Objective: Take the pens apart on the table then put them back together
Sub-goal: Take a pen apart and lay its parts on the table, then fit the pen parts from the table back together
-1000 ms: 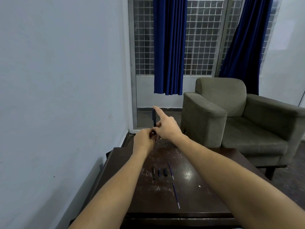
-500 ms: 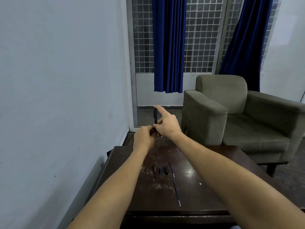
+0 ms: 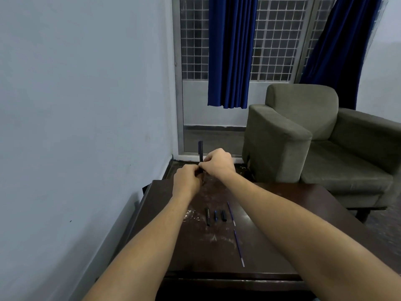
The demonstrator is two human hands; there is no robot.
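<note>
A dark pen [image 3: 200, 151] stands upright above the far edge of the dark wooden table [image 3: 293, 224]. My left hand [image 3: 187, 180] grips its lower part and my right hand [image 3: 218, 162] pinches it just above; the hands touch. The pen's lower end pokes out below my fingers. On the table lie a black barrel piece [image 3: 207, 217], a small blue piece [image 3: 216, 215], a short black piece [image 3: 223, 215] and two thin blue refills [image 3: 231, 212] [image 3: 239, 248].
A grey wall [image 3: 86, 127] runs close along the table's left side. An olive armchair [image 3: 314, 137] stands behind the table at the right. Blue curtains [image 3: 229, 51] hang over a grilled window at the back.
My right index finger, which pointed up along the pen, has curled down onto it. Both hands stay together on the pen above the table's far edge.
</note>
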